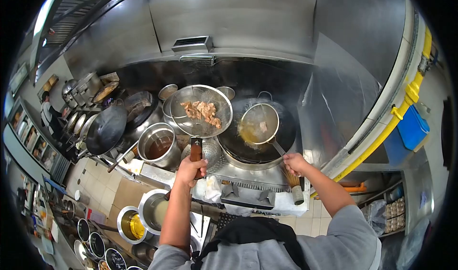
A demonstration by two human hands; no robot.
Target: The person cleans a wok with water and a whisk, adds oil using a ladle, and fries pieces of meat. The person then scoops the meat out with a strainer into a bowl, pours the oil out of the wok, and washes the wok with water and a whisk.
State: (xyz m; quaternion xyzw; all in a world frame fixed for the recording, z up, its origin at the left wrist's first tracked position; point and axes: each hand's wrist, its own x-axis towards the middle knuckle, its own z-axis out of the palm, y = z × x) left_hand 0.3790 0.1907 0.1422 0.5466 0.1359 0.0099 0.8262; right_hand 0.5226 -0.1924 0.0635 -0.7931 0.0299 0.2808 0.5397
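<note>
My left hand is wrapped round the wooden handle of a wide mesh strainer. Several browned pieces of fried meat lie in its bowl, which is held up left of the wok. My right hand grips the handle of a smaller mesh skimmer. The skimmer is over the dark wok, with one small pale piece in it. Yellowish, bubbly liquid shows around its left side. A bamboo brush hangs or stands just below my right hand.
A steel pot of brown liquid stands left of the wok, with another wok beyond it. Nearer me are a pot of cloudy liquid and a bowl of yellow oil. Another person stands far left. A yellow pipe runs along the right.
</note>
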